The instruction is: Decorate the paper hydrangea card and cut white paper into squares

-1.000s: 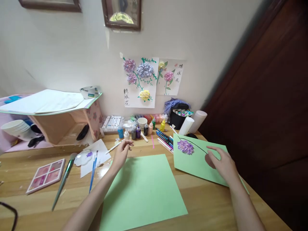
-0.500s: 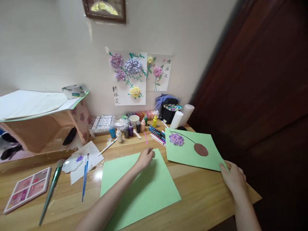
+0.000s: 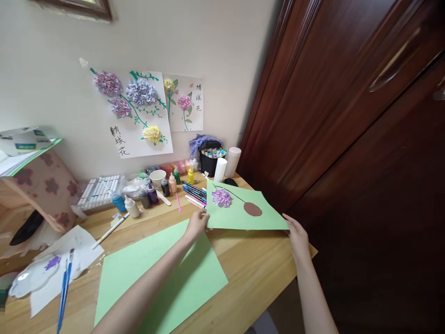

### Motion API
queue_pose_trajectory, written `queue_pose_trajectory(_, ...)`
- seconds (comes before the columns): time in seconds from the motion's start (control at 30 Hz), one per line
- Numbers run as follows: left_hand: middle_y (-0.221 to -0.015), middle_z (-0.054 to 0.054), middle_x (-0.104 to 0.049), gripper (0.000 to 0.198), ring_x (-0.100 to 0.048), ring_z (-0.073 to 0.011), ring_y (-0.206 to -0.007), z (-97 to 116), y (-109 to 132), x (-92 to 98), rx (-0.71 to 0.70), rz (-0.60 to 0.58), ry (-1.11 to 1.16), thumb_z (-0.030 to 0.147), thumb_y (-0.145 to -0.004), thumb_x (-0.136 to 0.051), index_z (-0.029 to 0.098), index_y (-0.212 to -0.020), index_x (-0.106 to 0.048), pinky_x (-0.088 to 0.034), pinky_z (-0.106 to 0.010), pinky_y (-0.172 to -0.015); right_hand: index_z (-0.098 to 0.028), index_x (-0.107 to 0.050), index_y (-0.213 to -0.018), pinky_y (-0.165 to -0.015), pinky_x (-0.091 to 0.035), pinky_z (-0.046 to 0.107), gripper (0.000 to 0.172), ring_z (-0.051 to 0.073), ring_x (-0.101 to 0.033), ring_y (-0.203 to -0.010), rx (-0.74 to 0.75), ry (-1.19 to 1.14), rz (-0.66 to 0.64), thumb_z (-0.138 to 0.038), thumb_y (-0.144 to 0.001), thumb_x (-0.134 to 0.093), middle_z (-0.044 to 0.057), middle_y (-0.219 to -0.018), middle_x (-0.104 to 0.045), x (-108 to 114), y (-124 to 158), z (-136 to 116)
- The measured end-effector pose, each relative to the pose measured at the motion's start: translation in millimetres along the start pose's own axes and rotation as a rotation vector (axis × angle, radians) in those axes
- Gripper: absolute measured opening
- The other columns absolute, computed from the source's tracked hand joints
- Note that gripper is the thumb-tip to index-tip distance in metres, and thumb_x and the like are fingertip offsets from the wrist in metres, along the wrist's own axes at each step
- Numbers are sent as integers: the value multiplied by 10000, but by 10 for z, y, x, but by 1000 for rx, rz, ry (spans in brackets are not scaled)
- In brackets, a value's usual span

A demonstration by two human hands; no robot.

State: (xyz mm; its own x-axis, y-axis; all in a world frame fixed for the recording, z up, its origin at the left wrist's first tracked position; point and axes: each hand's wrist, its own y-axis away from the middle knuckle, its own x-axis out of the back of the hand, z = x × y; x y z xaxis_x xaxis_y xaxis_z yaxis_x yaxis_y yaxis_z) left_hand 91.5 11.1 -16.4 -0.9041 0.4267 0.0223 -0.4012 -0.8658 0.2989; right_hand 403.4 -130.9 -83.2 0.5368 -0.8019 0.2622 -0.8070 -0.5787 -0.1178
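Note:
A green sheet (image 3: 239, 215) with a purple paper flower, a black stem line and a brown oval is lifted a little off the wooden table (image 3: 257, 269) at its right end. My left hand (image 3: 197, 222) pinches the sheet's near left corner. My right hand (image 3: 295, 232) grips its near right corner at the table's edge. A second, plain green sheet (image 3: 163, 273) lies flat under my left forearm.
Small paint bottles (image 3: 146, 197), a marker set (image 3: 99, 190), coloured pens (image 3: 194, 192), a black marker pot (image 3: 210, 160) and white rolls (image 3: 225, 164) line the wall. Blue brushes (image 3: 64, 292) and a palette (image 3: 31, 278) lie at left. A dark wooden wardrobe (image 3: 347, 139) stands right.
My left hand moved right from the plain sheet to the flower sheet's left corner. My right hand took the sheet's right corner, and the sheet rose. The view swung right.

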Motion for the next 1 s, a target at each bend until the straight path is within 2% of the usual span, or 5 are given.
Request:
queue_pose_trajectory(0.1, -704, -26, -667, 207, -559, -96, -462, 11, 307, 257, -29, 35, 15, 221, -750, -593, 113, -925, -614, -455, -203, -444, -127, -593, -1135, -740, -533, 346, 550, 261, -653, -917, -3, -87, -44, -509, -759, -473, 117, -1013, -689, -61, 92, -100)
queue_pose_trajectory(0.3, -935, -75, -684, 435, -634, -165, -732, -177, 910, 1013, 68, 234, 60, 388, -676, -663, 140, -1029, -609, -495, -212, -535, -135, -636, -1019, -831, -485, 376, 494, 268, -610, -978, 106, 259, -208, -493, -691, -540, 132, -1051, -654, -459, 137, -339)
queue_pose_trajectory(0.4, -1051, -95, -654, 544, -627, -206, -836, -298, 1037, 1208, 69, 309, 36, 473, -646, -664, 142, -1072, -592, -502, -220, -548, -171, -611, -1088, -956, -373, 427, 546, 312, -483, -1127, 140, 448, -262, -372, -584, -675, 132, -1155, -574, -676, 75, -455)
queue_pose_trajectory(0.63, -1001, -94, -651, 617, -615, -219, -828, -510, 1050, 1203, 80, 352, 48, 504, -640, -658, 127, -1118, -555, -507, -240, -546, -132, -552, -1122, -924, -342, 445, 608, 360, -402, -1148, 172, 776, -348, -388, -589, -691, 186, -1141, -495, -962, -42, -658)
queue_pose_trajectory(1.0, -1038, -112, -648, 489, -619, -235, -888, -634, 1020, 1206, 92, 433, 84, 362, -679, -685, 115, -1084, -567, -521, -256, -540, -131, -505, -1103, -897, -362, 401, 667, 322, -440, -1094, 245, 888, -315, -578, -622, -618, 155, -1089, -487, -993, 6, -686)
